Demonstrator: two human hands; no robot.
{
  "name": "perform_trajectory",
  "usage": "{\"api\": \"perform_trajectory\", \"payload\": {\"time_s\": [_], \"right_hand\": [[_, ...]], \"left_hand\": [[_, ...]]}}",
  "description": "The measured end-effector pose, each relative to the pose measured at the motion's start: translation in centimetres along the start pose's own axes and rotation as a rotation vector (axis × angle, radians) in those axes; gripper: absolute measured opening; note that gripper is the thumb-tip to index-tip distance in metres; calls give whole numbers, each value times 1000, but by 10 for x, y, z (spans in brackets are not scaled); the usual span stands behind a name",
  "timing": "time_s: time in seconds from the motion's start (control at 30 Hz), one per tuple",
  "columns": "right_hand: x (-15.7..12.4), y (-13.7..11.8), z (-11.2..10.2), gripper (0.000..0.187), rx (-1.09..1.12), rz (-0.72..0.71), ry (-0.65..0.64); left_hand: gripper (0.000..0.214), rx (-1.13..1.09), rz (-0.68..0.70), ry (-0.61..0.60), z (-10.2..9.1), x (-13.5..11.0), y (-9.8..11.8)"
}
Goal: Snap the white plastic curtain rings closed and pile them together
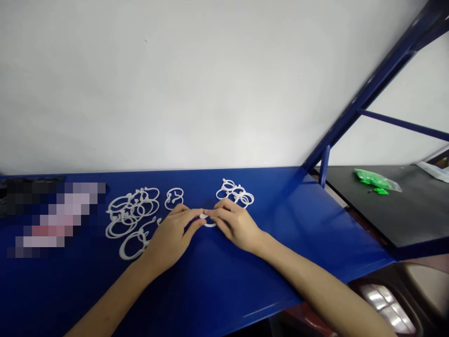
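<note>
Between my two hands, close above the blue table, is a white plastic ring [209,225], partly hidden by the fingers. My left hand [175,231] pinches its small knobbed end between thumb and forefinger. Opposite it, my right hand [238,224] has its fingers closed on the same ring. A tangled pile of white rings with small knobs [133,210] lies left of my left hand, with a looser ring [131,247] at its near side. Behind my hands lie a small coiled pair [174,198] and a cluster of smaller closed rings [235,192].
The blue table [245,276] meets a white wall [196,84] at the back. A blurred-out item [59,217] lies at the left. A blue metal frame [354,103] rises on the right, beside a black table [396,210] bearing a clear bag of green pieces [375,179].
</note>
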State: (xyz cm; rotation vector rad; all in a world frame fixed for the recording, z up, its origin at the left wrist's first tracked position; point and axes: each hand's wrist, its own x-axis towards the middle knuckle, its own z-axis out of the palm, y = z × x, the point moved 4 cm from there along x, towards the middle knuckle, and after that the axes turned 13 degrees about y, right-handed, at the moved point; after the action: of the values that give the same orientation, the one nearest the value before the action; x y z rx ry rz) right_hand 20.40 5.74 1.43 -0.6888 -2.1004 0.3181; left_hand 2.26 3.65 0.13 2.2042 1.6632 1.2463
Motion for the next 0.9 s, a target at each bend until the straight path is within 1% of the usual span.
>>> {"api": "perform_trajectory", "payload": {"time_s": [0.07,0.13,0.2,0.23,0.3,0.37,0.43,0.5,0.63,0.77,0.9], "right_hand": [[3,13,-7,28,-87,55,62],[7,32,-20,27,-202,133,133],[10,55,-37,26,-342,209,216],[11,67,-47,26,-420,270,267],[11,92,-64,25,-541,409,324],[8,113,-72,21,-596,572,289],[4,124,-73,17,-610,668,223],[2,127,-70,16,-614,688,174],[3,121,-66,17,-635,664,117],[4,115,-65,19,-663,660,105],[4,114,-64,20,-684,667,108]], "left_hand": [[35,153,78,57,-5,3,-7],[38,323,119,90,-9,4,-18],[38,458,122,67,-10,5,-30],[37,499,121,43,-10,5,-34],[33,536,119,-1,-10,5,-40],[28,534,112,-30,-10,4,-42],[27,523,100,-37,-11,4,-41],[29,518,95,-24,-12,4,-40],[31,515,104,-10,-12,4,-38],[27,531,96,-2,-14,4,-33],[23,550,95,62,-18,6,-22]]}}
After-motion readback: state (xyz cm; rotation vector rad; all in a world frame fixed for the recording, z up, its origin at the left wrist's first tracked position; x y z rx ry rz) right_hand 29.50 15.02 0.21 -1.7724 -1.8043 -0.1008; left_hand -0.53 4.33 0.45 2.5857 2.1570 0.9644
